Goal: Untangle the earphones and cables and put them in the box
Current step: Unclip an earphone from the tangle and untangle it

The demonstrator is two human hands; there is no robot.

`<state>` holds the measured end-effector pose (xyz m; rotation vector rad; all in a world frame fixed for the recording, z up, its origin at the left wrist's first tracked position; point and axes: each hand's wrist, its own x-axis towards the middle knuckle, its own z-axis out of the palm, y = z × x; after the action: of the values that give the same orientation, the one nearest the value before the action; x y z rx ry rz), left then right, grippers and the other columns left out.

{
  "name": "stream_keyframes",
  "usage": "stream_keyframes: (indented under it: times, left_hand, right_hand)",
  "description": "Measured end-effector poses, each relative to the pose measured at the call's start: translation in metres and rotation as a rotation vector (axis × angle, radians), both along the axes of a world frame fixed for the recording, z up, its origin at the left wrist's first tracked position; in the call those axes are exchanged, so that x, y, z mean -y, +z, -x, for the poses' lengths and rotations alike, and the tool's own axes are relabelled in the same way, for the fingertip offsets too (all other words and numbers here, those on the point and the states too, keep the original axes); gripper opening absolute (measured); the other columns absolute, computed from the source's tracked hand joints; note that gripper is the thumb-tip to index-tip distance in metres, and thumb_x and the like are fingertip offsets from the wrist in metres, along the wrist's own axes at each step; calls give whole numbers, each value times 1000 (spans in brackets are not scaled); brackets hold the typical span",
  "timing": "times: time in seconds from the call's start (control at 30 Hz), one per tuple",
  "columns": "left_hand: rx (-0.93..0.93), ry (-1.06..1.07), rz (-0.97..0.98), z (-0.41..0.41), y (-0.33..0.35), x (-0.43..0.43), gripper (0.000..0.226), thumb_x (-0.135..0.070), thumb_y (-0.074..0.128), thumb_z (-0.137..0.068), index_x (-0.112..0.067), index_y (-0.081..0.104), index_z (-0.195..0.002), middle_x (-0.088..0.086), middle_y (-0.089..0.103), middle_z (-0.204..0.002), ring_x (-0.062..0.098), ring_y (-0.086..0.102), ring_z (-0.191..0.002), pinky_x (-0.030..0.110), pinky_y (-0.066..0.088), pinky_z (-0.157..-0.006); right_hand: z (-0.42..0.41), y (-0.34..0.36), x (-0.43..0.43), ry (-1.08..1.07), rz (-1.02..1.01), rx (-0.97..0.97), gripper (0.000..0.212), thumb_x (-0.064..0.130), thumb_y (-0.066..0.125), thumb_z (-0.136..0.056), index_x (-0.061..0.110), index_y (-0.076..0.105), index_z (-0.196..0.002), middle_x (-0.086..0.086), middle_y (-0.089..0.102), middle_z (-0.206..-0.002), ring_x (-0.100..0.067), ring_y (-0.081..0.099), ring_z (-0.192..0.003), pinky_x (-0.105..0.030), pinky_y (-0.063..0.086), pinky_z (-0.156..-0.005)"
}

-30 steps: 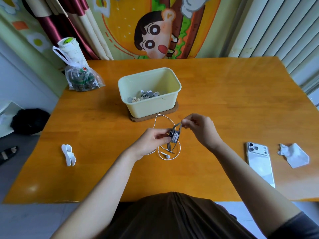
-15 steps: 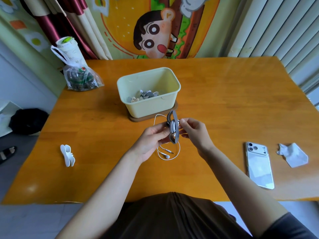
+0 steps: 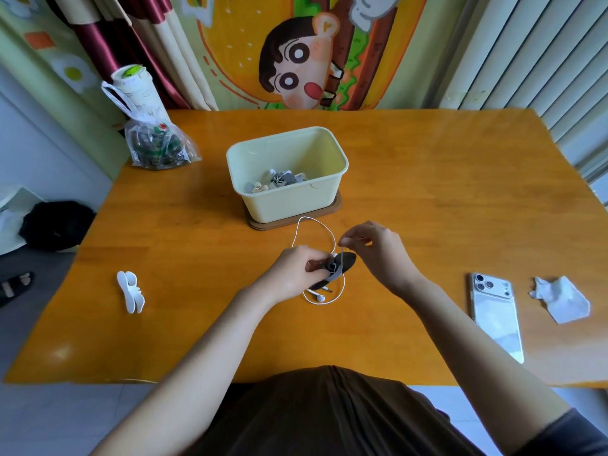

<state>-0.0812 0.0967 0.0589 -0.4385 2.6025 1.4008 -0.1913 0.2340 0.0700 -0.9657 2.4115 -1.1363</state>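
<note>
The white earphones (image 3: 319, 296) lie on the bench (image 3: 427, 209) just in front of the box (image 3: 289, 205), their cable looping up toward it and back down under the hands. A dark grey cable holder (image 3: 346, 264) sits tangled in the cable, lifted slightly off the wood. The left hand (image 3: 292, 269) grips the holder's near end with curled fingers (image 3: 316, 265); the right hand (image 3: 378, 251) pinches a thin strand just above it between thumb and forefinger. The cream box rests on a brown base and holds small grey and white pieces (too small to identify). A white clip (image 3: 130, 291) lies to the left, a phone (image 3: 496, 320) and a crumpled tissue (image 3: 561, 299) to the right.
</note>
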Motion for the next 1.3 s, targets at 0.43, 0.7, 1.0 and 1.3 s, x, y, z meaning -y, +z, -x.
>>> stream_keyframes:
  times: [0.43,0.7,1.0,1.3]
  left_hand:
    - [-144,167,-36,5,8,-13,39,-3,63,-86,-26,39,-107,-10,55,-94,4,58,-88,10,47,-65]
    - [-317,773,-706,12,10,-17,52,13,69,-76,-19,45,-111,9,62,-99,13,69,-74,30,59,-74]
    - [-274,798,-1023,13,9,-23,32,-3,52,-95,-6,56,-127,17,65,-113,26,65,-95,36,58,-76]
    - [-309,774,-612,7,8,-22,32,-8,53,-96,-12,58,-127,6,67,-116,19,64,-107,41,53,-93]
  right_hand:
    - [-6,-3,4,5,5,87,11,14,55,-92,12,63,-85,-5,67,-80,-19,65,-76,-26,52,-70]
    - [-12,0,11,-149,201,123,11,15,57,-93,16,61,-82,7,63,-75,-4,63,-71,-12,49,-65]
    - [-28,-6,10,-115,189,51,8,18,59,-92,18,62,-85,7,63,-75,-5,60,-69,-16,47,-62]
    - [-31,1,10,-88,233,-59,3,13,69,-83,12,66,-84,8,62,-77,6,58,-72,-7,43,-62]
